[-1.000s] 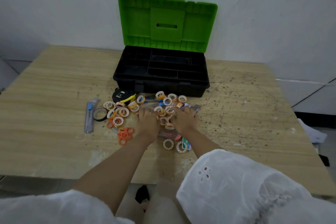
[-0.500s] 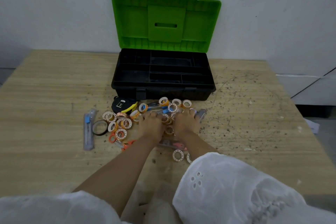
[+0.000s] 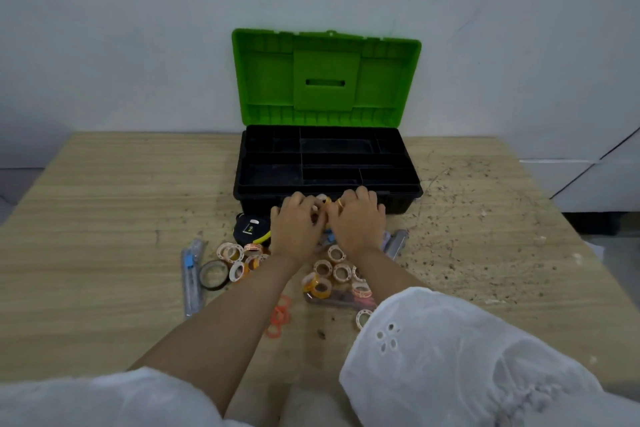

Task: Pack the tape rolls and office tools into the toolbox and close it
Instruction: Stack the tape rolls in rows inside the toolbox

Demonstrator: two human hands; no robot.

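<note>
Head view: toolbox [image 3: 398,196] at table's [image 3: 104,201] far edge against wall, green lid [image 3: 325,80] up, black tray compartments look empty. Left hand [image 3: 298,225] and right hand [image 3: 358,224] cupped together, scooping cluster of small tape rolls [image 3: 327,203] just before box's front wall. Packing barely begun, by my read. Left on table: loose rolls [image 3: 332,274], black tape ring [image 3: 214,276], tape measure [image 3: 251,227], utility knife [image 3: 190,274], orange scissors [image 3: 278,315]. Lid closing comes last.
</note>
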